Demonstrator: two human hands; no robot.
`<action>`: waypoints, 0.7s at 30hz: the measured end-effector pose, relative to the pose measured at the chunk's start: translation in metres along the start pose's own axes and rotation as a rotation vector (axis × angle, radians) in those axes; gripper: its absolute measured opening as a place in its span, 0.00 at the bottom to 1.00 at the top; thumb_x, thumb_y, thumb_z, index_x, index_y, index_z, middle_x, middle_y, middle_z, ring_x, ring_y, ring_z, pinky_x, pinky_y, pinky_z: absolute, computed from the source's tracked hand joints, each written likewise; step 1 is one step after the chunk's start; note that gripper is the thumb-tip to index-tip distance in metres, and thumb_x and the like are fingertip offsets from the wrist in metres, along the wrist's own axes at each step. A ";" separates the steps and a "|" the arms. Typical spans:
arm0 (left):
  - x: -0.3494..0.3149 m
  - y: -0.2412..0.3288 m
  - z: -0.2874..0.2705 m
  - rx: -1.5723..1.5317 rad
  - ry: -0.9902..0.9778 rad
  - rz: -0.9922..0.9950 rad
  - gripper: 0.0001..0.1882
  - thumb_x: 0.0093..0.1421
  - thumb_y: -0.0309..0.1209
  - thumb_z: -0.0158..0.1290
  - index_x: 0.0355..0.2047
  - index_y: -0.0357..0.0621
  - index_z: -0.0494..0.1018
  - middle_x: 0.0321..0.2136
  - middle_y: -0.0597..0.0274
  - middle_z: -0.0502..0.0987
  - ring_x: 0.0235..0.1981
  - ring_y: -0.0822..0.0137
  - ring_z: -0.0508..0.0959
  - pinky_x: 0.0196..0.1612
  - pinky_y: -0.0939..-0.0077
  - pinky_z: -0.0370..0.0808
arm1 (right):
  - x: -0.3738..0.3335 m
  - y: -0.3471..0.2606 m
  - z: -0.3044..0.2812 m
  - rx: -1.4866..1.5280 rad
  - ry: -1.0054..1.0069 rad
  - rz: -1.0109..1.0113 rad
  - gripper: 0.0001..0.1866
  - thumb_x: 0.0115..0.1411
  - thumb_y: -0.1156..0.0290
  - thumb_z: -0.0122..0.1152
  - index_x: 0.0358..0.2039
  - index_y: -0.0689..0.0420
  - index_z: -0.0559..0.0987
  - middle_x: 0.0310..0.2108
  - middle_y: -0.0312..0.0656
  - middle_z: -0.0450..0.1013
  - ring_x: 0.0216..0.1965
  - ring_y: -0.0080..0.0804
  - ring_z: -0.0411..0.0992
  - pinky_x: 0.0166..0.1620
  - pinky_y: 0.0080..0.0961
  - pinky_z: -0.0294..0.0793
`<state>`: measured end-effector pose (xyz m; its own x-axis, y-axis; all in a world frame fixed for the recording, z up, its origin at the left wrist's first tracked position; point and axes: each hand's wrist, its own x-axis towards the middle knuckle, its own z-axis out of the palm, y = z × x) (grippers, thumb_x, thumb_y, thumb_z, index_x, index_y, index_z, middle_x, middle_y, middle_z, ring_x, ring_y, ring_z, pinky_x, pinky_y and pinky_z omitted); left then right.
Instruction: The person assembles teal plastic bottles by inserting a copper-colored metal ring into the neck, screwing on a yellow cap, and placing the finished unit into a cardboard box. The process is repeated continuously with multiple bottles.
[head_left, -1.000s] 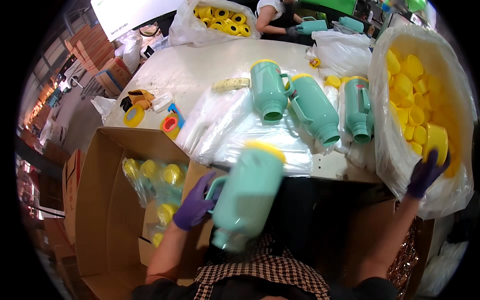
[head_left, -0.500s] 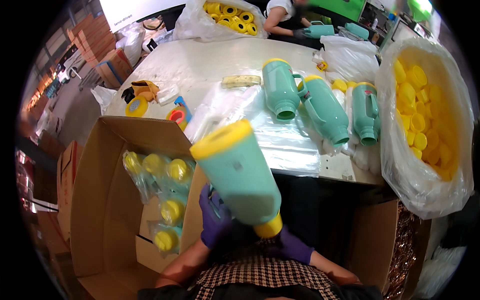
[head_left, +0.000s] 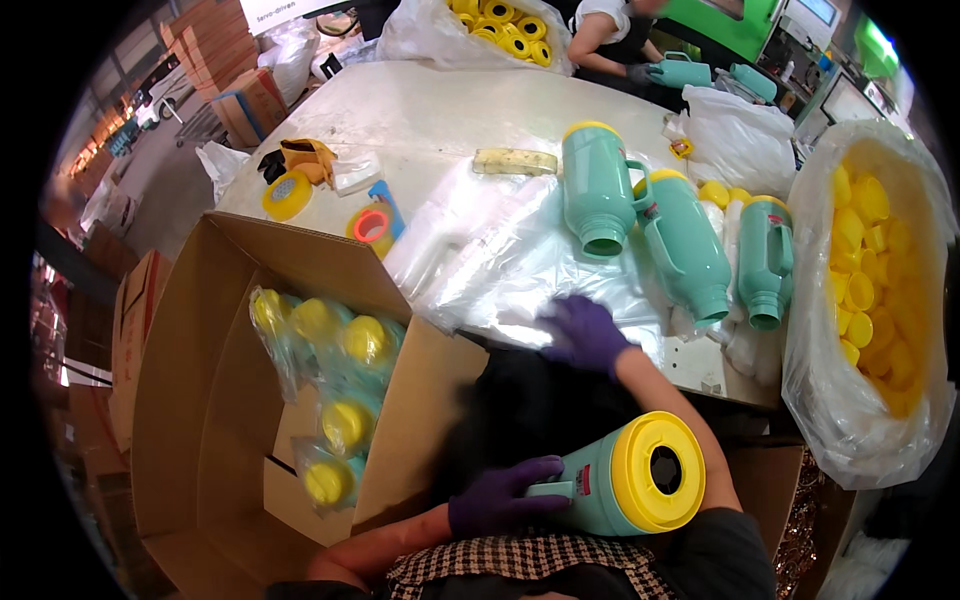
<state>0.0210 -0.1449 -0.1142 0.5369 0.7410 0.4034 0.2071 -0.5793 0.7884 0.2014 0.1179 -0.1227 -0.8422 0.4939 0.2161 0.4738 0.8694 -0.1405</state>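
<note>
My left hand (head_left: 510, 497), in a purple glove, is closed on the handle of a mint-green thermos jug (head_left: 598, 490). The jug lies tilted across my lap. Its yellow base with a dark round middle faces right, and its mouth end is hidden. Gloved in purple too, my right hand (head_left: 590, 338) reaches over the front edge of the table onto a stack of clear plastic bags (head_left: 510, 275). Its fingers are stretched out, slightly blurred, with nothing visible in them. Behind the bags lie three more green jugs (head_left: 600, 190) with yellow bases and open necks.
At left, an open cardboard box (head_left: 200, 370) holds several bagged, yellow-capped jugs (head_left: 345, 425). A plastic-lined sack of yellow cups (head_left: 860, 290) stands at right. Tape rolls (head_left: 287, 195) lie at the table's far left. A co-worker (head_left: 610, 40) handles green jugs across the table.
The jug has swung from upright in front of me down to my lap, its base now facing right. My right hand has left its neck and moved forward to the plastic bags.
</note>
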 end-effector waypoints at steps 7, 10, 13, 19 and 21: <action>-0.012 0.003 0.017 -0.167 0.093 -0.131 0.29 0.57 0.30 0.61 0.60 0.56 0.69 0.61 0.44 0.66 0.58 0.46 0.72 0.59 0.66 0.71 | -0.029 -0.033 -0.067 0.353 0.262 0.146 0.06 0.53 0.67 0.69 0.27 0.52 0.81 0.25 0.36 0.74 0.28 0.34 0.75 0.31 0.31 0.74; 0.009 0.003 0.000 -0.054 0.030 0.053 0.31 0.53 0.25 0.62 0.58 0.55 0.71 0.60 0.40 0.66 0.58 0.42 0.72 0.59 0.63 0.72 | 0.021 -0.012 -0.056 0.264 0.351 0.104 0.14 0.45 0.57 0.73 0.23 0.50 0.78 0.30 0.39 0.72 0.36 0.42 0.71 0.43 0.37 0.70; 0.012 0.003 -0.005 -0.086 -0.004 0.024 0.29 0.51 0.22 0.62 0.55 0.53 0.73 0.60 0.38 0.65 0.58 0.40 0.71 0.58 0.60 0.72 | 0.042 0.013 -0.006 0.059 -0.186 0.303 0.14 0.44 0.62 0.72 0.30 0.53 0.80 0.37 0.44 0.72 0.41 0.45 0.71 0.46 0.37 0.71; 0.037 -0.035 -0.056 -0.797 -0.222 0.028 0.19 0.59 0.23 0.58 0.53 0.39 0.77 0.63 0.39 0.63 0.64 0.47 0.65 0.64 0.54 0.63 | 0.014 0.068 0.036 0.350 -0.075 0.312 0.13 0.51 0.72 0.61 0.39 0.59 0.79 0.41 0.55 0.74 0.47 0.55 0.72 0.51 0.43 0.72; 0.084 -0.059 -0.084 -0.758 0.070 0.068 0.17 0.67 0.28 0.47 0.55 0.40 0.72 0.63 0.42 0.63 0.62 0.50 0.67 0.63 0.56 0.65 | 0.018 0.047 0.029 0.474 0.015 0.378 0.10 0.55 0.74 0.58 0.39 0.59 0.79 0.39 0.55 0.75 0.41 0.54 0.74 0.45 0.40 0.73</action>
<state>-0.0144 -0.0203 -0.0879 0.4704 0.7462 0.4711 -0.4561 -0.2515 0.8537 0.2007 0.1674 -0.1530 -0.6328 0.7702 0.0802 0.5703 0.5336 -0.6245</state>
